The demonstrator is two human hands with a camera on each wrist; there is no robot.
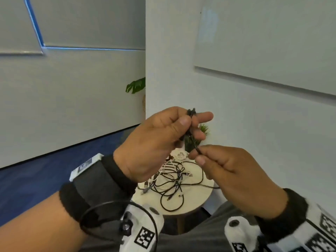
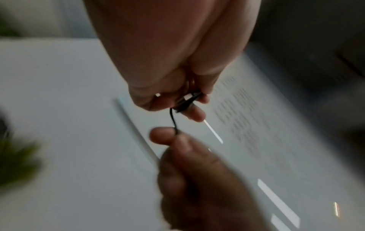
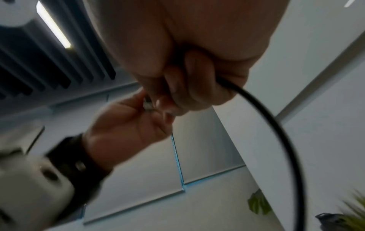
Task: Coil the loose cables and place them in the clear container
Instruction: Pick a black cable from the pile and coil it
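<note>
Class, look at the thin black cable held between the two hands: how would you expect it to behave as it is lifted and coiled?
Probably floppy: the black cable bends sharply between the left hand and right hand. Likely light, since fingertip pinches alone hold it up. It may tangle or spring loose, judging by the jumbled cable pile on the round table.

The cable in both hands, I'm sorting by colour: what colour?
Black cable, clearest in the left wrist view.
</note>
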